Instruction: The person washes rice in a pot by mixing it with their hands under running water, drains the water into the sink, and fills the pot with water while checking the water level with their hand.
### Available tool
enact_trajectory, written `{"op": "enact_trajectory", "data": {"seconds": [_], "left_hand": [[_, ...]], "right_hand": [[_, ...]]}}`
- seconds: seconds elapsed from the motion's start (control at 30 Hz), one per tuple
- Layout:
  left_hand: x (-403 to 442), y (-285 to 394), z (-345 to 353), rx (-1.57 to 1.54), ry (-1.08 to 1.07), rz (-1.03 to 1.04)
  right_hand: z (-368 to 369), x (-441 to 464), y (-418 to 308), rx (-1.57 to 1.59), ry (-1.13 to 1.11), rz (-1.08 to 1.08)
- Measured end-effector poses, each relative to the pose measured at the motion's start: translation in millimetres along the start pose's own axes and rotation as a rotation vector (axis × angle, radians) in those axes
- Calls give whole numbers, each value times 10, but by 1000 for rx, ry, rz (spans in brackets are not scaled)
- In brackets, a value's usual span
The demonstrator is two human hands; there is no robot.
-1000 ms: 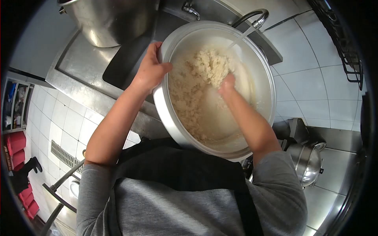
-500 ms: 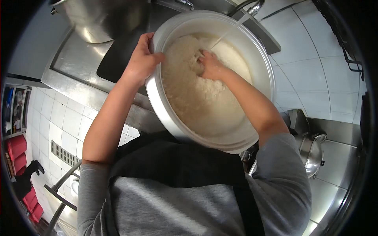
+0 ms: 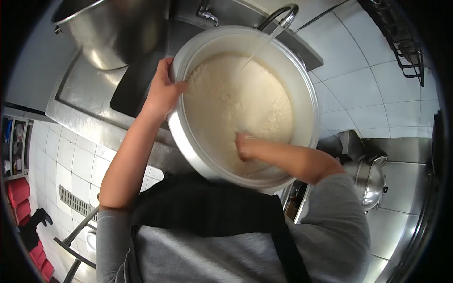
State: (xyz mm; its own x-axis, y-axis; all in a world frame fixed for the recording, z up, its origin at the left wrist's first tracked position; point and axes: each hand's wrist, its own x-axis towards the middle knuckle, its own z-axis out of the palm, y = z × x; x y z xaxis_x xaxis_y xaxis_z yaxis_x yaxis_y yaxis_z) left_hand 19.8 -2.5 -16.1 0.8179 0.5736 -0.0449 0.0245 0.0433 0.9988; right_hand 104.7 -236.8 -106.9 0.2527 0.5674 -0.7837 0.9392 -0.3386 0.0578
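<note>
A large, wide metal pot [image 3: 175, 123] stands tilted at the sink, holding pale rice [image 3: 269, 101] in cloudy water. My left hand [image 3: 163, 94] grips the pot's left rim, thumb over the inside edge and fingers around the outside. Inside the pot, toward the side near my body, my right hand [image 3: 247, 146] is dipped into the rice and water. Its fingers are sunk and blurred, so their grip is hidden. From the curved faucet [image 3: 286, 21] at the back right, a thin stream of water falls into the pot.
A tall steel stockpot [image 3: 106, 35] stands on the steel sink counter [image 3: 87, 89] at the upper left. A second tap [image 3: 206, 16] is on the back wall. Lidded metal cookware [image 3: 368, 181] sits at the right, below a dark wire rack [image 3: 409, 66].
My right hand has swept from the far middle of the pot toward my body. The rice surface there looks flatter. My left hand still grips the rim; the view has shifted slightly.
</note>
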Motion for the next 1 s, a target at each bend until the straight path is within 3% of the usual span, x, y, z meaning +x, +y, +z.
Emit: {"op": "enact_trajectory", "data": {"seconds": [0.2, 0.33, 0.5, 0.53, 0.63, 0.7, 0.77, 0.83, 0.9, 1.0], "left_hand": [[-35, 85, 21, -66, -24, -40], [-14, 60, 3, -50, -20, 20], [15, -35, -12, -30, -27, 74], [-7, -6, -9, -29, -20, 67], [-20, -7, 19, -106, -7, 48], [4, -46, 19, -96, -14, 43], [5, -40, 6, -80, -2, 39], [-24, -5, 34, -59, 20, 27], [-49, 34, 34, -45, 23, -8], [-47, 52, 28, -56, 20, -22]], "right_hand": [[-606, 1006, -37, 59, 161, 58], [-787, 1280, 821, 133, 196, 218], [-584, 717, 2158, 196, 107, 271], [-839, 206, 1953, 357, -80, 338], [-232, 56, 2144, 1009, -339, 398], [-360, -505, 1580, 1175, -325, 345], [-92, -652, 1281, 1319, -167, 524], [482, -322, 1254, 1574, -263, 610], [429, -393, 703, 1834, -123, 478], [65, -153, 148, 2348, 48, 462]]}}
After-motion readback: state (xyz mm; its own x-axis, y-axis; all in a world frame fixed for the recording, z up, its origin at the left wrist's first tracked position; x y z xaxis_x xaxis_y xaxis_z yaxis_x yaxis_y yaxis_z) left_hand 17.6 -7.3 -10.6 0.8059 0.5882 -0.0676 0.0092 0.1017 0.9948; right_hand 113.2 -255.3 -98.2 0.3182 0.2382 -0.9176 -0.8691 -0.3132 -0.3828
